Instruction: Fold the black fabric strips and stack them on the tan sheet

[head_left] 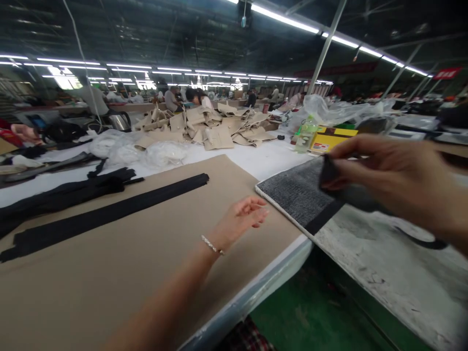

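Observation:
My right hand (pixel 398 178) is raised at the right, blurred, with thumb and fingers pinched on a dark strip of fabric (pixel 329 173) whose end sticks out at the fingertips. Below it lies a dark grey textured mat (pixel 292 190) with a black band along its near edge. My left hand (pixel 243 217), with a bracelet at the wrist, hovers over the tan sheet (pixel 153 278). Its fingers are loosely curled and apart, and nothing shows in them. A stack of long black strips (pixel 109 214) rests on the sheet to the left of that hand.
Tan cut pieces (pixel 219 131) are heaped at the back, beside clear plastic bags (pixel 146 151). A yellow box (pixel 332 138) and a bottle (pixel 306 134) stand behind the mat. Black fabric (pixel 69 192) lies far left. The whitish board (pixel 387 263) extends right, above green floor (pixel 292 312).

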Available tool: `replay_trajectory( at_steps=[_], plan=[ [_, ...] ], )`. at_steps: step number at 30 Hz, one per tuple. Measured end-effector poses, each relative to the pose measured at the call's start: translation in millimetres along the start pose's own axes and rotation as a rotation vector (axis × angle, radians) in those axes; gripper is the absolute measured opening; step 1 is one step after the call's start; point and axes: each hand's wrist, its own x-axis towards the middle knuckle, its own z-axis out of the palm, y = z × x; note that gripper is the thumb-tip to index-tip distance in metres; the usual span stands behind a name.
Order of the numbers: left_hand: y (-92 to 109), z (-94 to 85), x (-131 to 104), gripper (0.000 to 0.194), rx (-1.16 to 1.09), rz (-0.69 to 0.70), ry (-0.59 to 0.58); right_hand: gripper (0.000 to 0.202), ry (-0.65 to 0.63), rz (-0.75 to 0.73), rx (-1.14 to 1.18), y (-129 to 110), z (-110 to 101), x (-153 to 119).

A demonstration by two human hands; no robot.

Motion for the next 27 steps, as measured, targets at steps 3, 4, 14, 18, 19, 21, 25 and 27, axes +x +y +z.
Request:
replay_trajectory(
  at_steps=[3, 4, 14, 18, 19, 21, 25, 27],
  plan=[
    [37, -11.5, -40, 0.039, -0.065, 0.037, 0.169, 0.021, -0.232, -0.053, 0.051, -17, 78, -4],
    [42, -15.3, -52, 0.037, -0.064, 0.027, 0.258, 0.019, -0.272, -0.074, 0.069, -23, 102, -6],
    [11, -80.2, -159, 0.045, -0.167, -0.093, 0.706, 0.02, -0.52, -0.244, 0.184, -82, 252, -32],
    [1, -96.6, -190, 0.039, -0.118, -0.108, 0.864, 0.018, -0.583, -0.322, 0.237, -103, 295, -44],
    [-1, -100.3, -196, 0.034, -0.115, -0.11, 0.903, 0.019, -0.602, -0.344, 0.249, -108, 303, -49],
    [-6, -108.0, -207, 0.026, -0.126, -0.103, 0.966, 0.022, -0.642, -0.38, 0.274, -117, 315, -56],
    [-13, -122.9, -229, 0.021, -0.098, -0.087, 1.013, 0.022, -0.66, -0.356, 0.327, -124, 333, -62],
    [-13, -128.7, -240, 0.02, -0.08, -0.109, 1.015, 0.025, -0.615, -0.287, 0.347, -125, 341, -59]
  ],
)
